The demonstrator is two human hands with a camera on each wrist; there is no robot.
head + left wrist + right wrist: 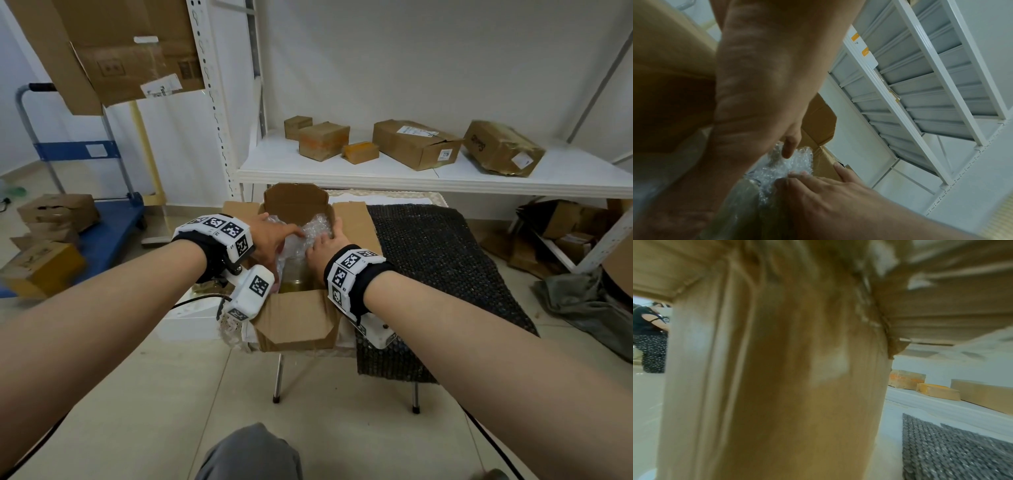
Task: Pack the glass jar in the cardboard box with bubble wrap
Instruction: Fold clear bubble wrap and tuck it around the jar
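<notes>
An open cardboard box stands on a small table with its flaps spread. Inside it a glass jar stands upright, with crumpled clear bubble wrap packed over and behind it. My left hand reaches in from the left, and its straight fingers touch the wrap. My right hand presses flat on the wrap from the right, its thumb along the box's right wall. The left wrist view shows the left fingers and the right hand on the bubble wrap. Only the box's outer wall fills the right wrist view.
A dark sheet of bubble wrap lies on the table to the right of the box. Behind, a white shelf carries several cardboard boxes. A blue trolley and more boxes stand on the floor at the left. A person stands further off.
</notes>
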